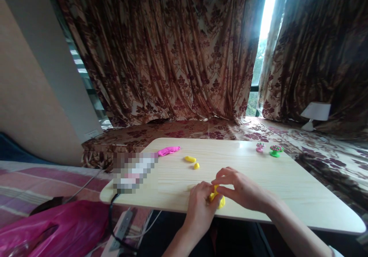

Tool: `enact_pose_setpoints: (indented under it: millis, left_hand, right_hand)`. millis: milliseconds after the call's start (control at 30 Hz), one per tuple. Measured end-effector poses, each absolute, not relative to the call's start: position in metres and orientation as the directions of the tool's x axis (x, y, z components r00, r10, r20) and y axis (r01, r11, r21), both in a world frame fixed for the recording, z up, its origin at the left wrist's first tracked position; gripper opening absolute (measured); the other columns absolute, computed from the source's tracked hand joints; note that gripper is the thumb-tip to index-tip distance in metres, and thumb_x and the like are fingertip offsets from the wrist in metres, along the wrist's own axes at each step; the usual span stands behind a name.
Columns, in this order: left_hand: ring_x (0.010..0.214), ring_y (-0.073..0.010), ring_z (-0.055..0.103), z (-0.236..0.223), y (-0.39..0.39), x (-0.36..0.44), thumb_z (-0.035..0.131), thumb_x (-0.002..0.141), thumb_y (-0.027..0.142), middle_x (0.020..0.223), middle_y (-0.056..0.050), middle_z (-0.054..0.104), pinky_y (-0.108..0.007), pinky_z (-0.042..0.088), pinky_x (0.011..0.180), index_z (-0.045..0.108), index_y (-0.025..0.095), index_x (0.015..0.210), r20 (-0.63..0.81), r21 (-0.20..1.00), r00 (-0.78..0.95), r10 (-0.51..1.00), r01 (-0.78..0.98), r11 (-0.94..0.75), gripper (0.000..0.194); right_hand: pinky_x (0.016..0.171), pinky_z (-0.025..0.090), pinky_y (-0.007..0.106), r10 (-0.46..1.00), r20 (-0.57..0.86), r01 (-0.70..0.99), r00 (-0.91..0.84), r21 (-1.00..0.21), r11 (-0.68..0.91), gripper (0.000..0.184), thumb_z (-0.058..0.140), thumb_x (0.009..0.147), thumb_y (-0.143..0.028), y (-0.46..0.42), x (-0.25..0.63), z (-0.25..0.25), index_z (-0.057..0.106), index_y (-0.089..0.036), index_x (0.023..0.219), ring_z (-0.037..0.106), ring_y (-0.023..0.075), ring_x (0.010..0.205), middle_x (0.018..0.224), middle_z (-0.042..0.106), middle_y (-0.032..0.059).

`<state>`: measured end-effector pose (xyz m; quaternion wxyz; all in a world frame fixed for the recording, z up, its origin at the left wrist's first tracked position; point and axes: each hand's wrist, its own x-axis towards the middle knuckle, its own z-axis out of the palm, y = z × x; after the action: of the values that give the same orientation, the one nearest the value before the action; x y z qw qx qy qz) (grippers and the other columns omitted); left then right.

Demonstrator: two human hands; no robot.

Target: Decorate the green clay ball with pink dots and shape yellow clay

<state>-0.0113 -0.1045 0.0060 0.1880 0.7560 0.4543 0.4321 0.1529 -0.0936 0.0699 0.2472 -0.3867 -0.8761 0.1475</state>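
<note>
Near the front edge of the table, a lump of yellow modelling clay (221,203) lies between my two hands. My left hand (202,201) is closed around its left side, thumb pressed along the front. From the right, my right hand (240,186) pinches the upper part of the same clay between thumb and fingers. Farther back on the tabletop are a short yellow clay roll (190,159) and a small yellow clay ball (196,165), both apart from my hands. My fingers cover part of the lump.
On the light wooden table (301,195) lies a pink clay strip (169,150) at back left, beside a blurred-out object (135,174) with a black cable (110,214). A pink figure (260,147) and a green mushroom-like figure (276,150) stand at back right. A white lamp (316,112) stands beyond.
</note>
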Motion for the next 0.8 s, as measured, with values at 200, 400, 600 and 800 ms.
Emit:
enact_pose_setpoints:
  millis: [200,400,600,800]
  left_hand:
    - [0.076,-0.0158,0.053,0.004,-0.103,-0.008,0.051,0.079,0.024,0.073,0.000,0.058,-0.027,0.040,0.072,0.057,0.021,0.069,0.496,0.634,0.242,0.834,0.556,-0.538,0.012]
    - [0.076,-0.0168,0.052,-0.001,-0.101,-0.008,0.052,0.080,0.029,0.074,-0.002,0.057,-0.029,0.039,0.071,0.055,0.019,0.067,0.494,0.634,0.220,0.841,0.571,-0.522,0.017]
    - [0.079,-0.0184,0.052,-0.003,-0.103,-0.008,0.049,0.083,0.035,0.076,-0.003,0.058,-0.031,0.038,0.074,0.058,0.019,0.070,0.526,0.631,0.198,0.827,0.561,-0.536,0.023]
    - [0.079,-0.0183,0.052,-0.001,-0.105,-0.008,0.047,0.084,0.036,0.077,-0.003,0.059,-0.031,0.039,0.074,0.059,0.019,0.069,0.535,0.637,0.185,0.824,0.553,-0.538,0.025]
  right_hand:
    - [0.096,0.030,0.036,0.795,0.307,0.711,-0.523,-0.357,0.606,0.043,0.021,0.094,-0.038,-0.070,0.127,0.081,0.044,-0.023,0.127,0.040,0.0201,0.117,0.124,0.049,0.0075]
    - [0.092,0.030,0.037,0.856,0.327,0.818,-0.401,-0.291,0.495,0.042,0.019,0.095,-0.037,-0.044,0.098,0.058,0.047,-0.024,0.123,0.040,0.0195,0.114,0.115,0.054,0.0077]
    - [0.092,0.027,0.038,0.860,0.344,0.845,-0.377,-0.254,0.471,0.041,0.021,0.094,-0.037,-0.044,0.100,0.047,0.048,-0.022,0.122,0.039,0.0206,0.115,0.114,0.055,0.0090]
    - [0.092,0.028,0.037,0.882,0.331,0.859,-0.336,-0.277,0.431,0.042,0.020,0.095,-0.035,-0.043,0.102,0.041,0.048,-0.022,0.122,0.039,0.0208,0.117,0.115,0.055,0.0092]
